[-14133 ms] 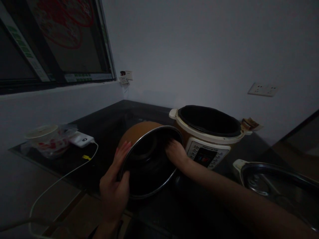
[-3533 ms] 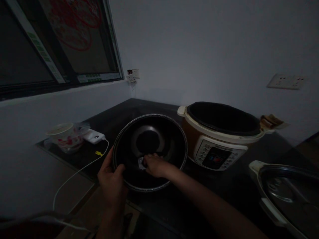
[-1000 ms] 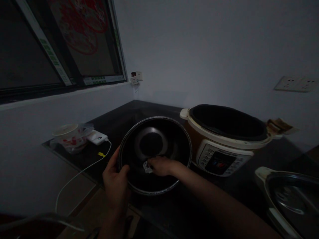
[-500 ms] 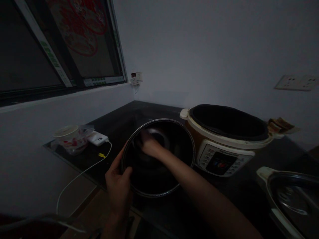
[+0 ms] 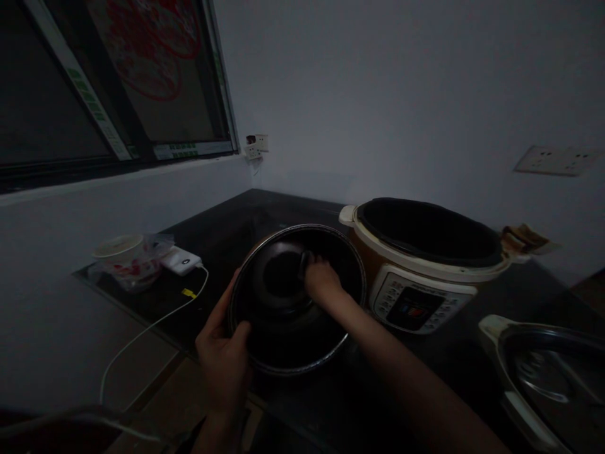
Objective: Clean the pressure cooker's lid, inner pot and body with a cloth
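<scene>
A round black inner pot (image 5: pixel 278 334) with a shiny rim is tilted towards me above the dark counter. My left hand (image 5: pixel 224 353) grips its left side, thumb over the rim and fingers round the outside. Inside the pot, my right hand (image 5: pixel 324 280) is closed on a small dark pad (image 5: pixel 302 265), pressed to the inner wall right of the bottom. The dim light hides what the pad is made of. Just right of the pot stands an electric pressure cooker (image 5: pixel 420 287), lid off, its inside dark.
The cooker's lid (image 5: pixel 543 378) lies at the lower right. On the left are a bowl in a plastic bag (image 5: pixel 127 261) and a white power bank (image 5: pixel 181 260) with a white cable (image 5: pixel 154 323) hanging over the counter edge. Folded brown cloth (image 5: pixel 527 239) sits by the cooker's right handle.
My right hand has moved from the left of the pot's inside to the right, and the dark pad now shows in its fingers. My left hand keeps its hold on the rim.
</scene>
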`<state>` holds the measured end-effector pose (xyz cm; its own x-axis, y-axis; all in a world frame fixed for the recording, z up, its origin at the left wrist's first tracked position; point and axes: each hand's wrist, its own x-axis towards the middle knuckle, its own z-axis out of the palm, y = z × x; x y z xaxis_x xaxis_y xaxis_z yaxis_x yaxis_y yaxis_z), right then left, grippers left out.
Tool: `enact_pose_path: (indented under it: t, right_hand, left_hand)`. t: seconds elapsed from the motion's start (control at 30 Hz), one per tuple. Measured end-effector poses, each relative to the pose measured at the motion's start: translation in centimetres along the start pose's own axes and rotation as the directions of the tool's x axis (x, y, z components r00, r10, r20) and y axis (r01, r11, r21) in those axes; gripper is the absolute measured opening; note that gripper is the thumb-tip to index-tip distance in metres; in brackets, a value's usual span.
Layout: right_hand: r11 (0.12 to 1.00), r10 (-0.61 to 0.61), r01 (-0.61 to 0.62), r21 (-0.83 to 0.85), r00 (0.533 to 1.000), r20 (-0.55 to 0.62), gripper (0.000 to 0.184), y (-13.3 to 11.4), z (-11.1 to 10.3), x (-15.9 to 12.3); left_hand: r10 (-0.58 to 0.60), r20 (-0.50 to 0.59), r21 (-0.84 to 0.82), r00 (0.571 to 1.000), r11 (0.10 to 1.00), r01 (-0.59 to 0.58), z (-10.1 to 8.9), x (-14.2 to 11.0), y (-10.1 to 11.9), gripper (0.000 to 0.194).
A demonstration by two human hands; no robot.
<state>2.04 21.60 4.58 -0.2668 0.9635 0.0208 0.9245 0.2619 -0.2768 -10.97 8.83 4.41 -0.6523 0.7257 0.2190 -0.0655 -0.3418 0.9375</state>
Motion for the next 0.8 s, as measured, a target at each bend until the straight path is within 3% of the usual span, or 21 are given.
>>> enact_pose_path:
  t: [0.13, 0.27, 0.4, 0.5, 0.63, 0.8]
  right_hand:
    - [0.996, -0.090, 0.088, 0.021, 0.984, 0.152, 0.037, 0.3, 2.2, -1.7]
    - [0.959, -0.277, 0.250, 0.134, 0.926, 0.258, 0.035, -1.6, 3.8, -3.6]
    - [0.888, -0.431, 0.370, 0.274, 0.877, 0.214, 0.038, -4.9, 4.0, -4.1]
    - [0.849, -0.489, 0.414, 0.329, 0.852, 0.188, 0.040, -5.9, 3.8, -3.8]
    - [0.885, -0.446, 0.382, 0.267, 0.859, 0.250, 0.036, -4.4, 3.9, -4.0]
    - [0.971, -0.233, 0.238, 0.011, 0.940, 0.250, 0.037, -1.4, 3.8, -4.5]
  left_hand:
    - [0.027, -0.017, -0.003, 0.999, 1.000, -0.027, 0.2, -0.2, 0.0, 0.061]
    - [0.063, -0.028, -0.016, 0.998, 0.998, -0.063, 0.4, -0.3, 0.0, 0.059]
    - [0.064, -0.058, 0.000, 0.996, 0.998, -0.064, 0.4, -0.3, 0.1, 0.058]
    - [0.060, -0.073, 0.016, 0.995, 0.998, -0.059, 0.1, -0.2, -0.1, 0.058]
    - [0.049, -0.068, 0.058, 0.996, 0.997, -0.046, -0.4, 0.1, -0.5, 0.059]
    - [0.058, -0.024, 0.049, 0.998, 0.997, -0.056, -0.5, 0.1, -0.5, 0.059]
